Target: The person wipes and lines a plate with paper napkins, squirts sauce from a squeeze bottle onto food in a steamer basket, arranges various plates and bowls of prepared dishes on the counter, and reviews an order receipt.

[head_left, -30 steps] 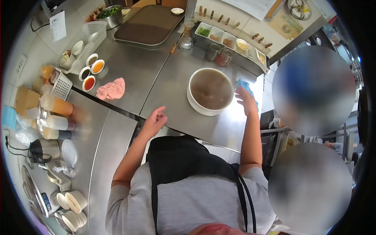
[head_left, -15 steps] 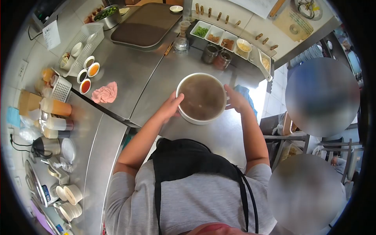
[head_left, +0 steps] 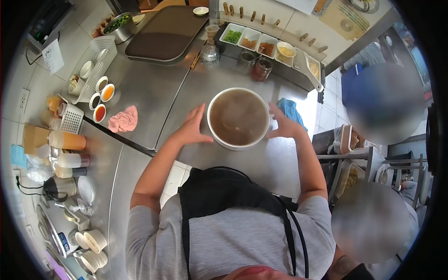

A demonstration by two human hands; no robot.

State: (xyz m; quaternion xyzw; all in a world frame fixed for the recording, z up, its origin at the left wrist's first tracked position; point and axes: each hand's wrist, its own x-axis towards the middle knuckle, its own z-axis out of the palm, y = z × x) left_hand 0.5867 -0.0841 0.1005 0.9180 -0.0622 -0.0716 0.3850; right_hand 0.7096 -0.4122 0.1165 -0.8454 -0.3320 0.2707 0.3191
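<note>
A round white bowl (head_left: 211, 128) stands upright on the steel counter, filled with brown broth (head_left: 238, 114) that looks hazy with steam. Just left of its rim, my left hand (head_left: 192, 128) is open, thumb and fingers spread apart around that side. On the opposite side my right hand (head_left: 283, 125) is also open, thumb and fingers apart and curved towards the bowl. Both palms face the bowl, and neither hand holds it. Beyond my right hand lies a crumpled blue cloth (head_left: 292, 113).
A pink cloth (head_left: 123, 119) and small sauce cups (head_left: 99, 113) lie to the left. Behind the bowl are glass jars (head_left: 261, 70), topping containers (head_left: 232, 34) and a glass bottle (head_left: 210, 55). A brown tray (head_left: 161, 32) is at the back left. People stand at the right.
Both hands have let go of the bowl and spread outward, the left one moving left. The bowl now rests on the counter.
</note>
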